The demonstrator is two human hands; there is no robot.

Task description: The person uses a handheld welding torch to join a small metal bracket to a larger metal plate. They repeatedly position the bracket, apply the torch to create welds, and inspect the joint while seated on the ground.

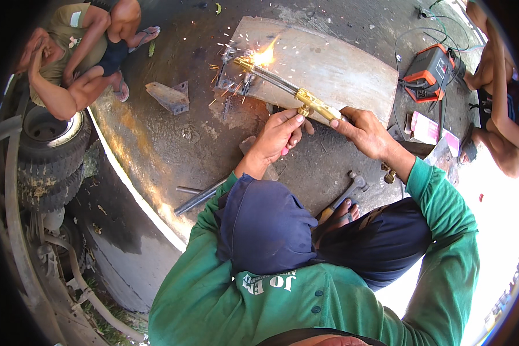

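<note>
A brass-coloured cutting torch [310, 102] reaches forward and left from my hands. My right hand [364, 131] is wrapped around its rear handle. Beside the brass body, my left hand [277, 137] is closed with thumb and fingers at the valve knob. A bright orange flame [265, 56] burns at the torch head, and sparks spray around it. Under the head lies the left edge of a large, slightly curved metal plate [346, 63]. The exact cutting point is hidden by glare.
A hammer [354, 185] lies by my foot, and metal bars [200, 197] lie left of my knee. A scrap metal piece [170, 97] rests left of the plate. An orange-and-black welding machine [429, 75] with cables stands right. People sit at both sides; stacked tyres [51, 155] are left.
</note>
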